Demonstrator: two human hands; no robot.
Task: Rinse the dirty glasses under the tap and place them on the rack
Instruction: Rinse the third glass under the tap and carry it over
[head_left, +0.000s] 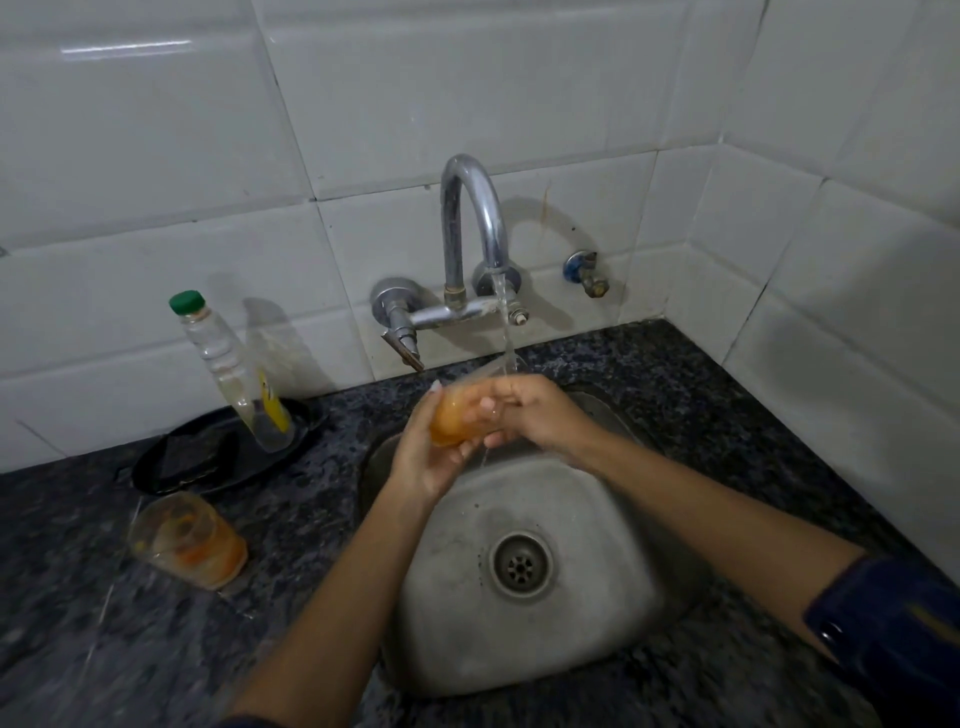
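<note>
So the glass (460, 415) is clear with orange gunk in its bottom half, tilted over the sink's (597, 613) back edge, rim under the tap (475, 234) stream. Fingers hide most of it. Left hand (431, 457) cups the base; right hand (535, 413) wraps its side.

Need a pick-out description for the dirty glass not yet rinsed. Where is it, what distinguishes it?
Start at the steel sink and go left onto the dark granite counter. In front of the black tray that holds the green-capped bottle stands the glass, alone. Unlike the held glass under the tap, no hand touches it, and orange residue coats its inside.
</note>
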